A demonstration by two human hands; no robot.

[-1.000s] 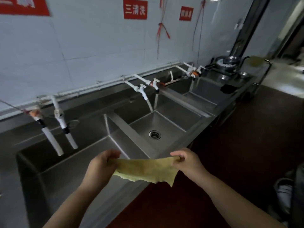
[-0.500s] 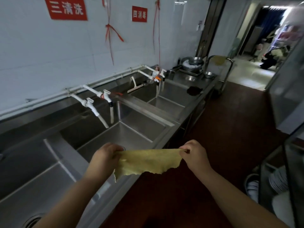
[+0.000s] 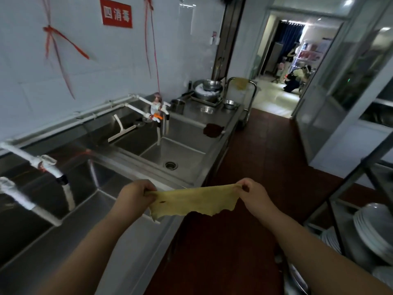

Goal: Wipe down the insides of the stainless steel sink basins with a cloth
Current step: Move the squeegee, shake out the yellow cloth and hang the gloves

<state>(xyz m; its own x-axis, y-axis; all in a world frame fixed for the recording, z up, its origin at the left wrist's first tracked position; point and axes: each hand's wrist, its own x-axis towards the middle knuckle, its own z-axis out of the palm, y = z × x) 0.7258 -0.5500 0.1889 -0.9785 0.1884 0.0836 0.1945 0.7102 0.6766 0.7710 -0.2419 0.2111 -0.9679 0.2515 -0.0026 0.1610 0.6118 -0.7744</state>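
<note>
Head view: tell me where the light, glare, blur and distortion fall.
Head view: brightest at the doorway, overexposed; the sink basin is dim with soft glare on the steel; the near taps are smeared by motion blur; wide-angle bending bows the wall and shelf edges; the cloth and both hands stay fairly sharp.

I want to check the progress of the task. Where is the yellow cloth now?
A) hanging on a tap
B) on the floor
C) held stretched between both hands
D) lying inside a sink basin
C: the left hand and right hand each pinch an end of the yellow cloth, stretched in the air.
</note>
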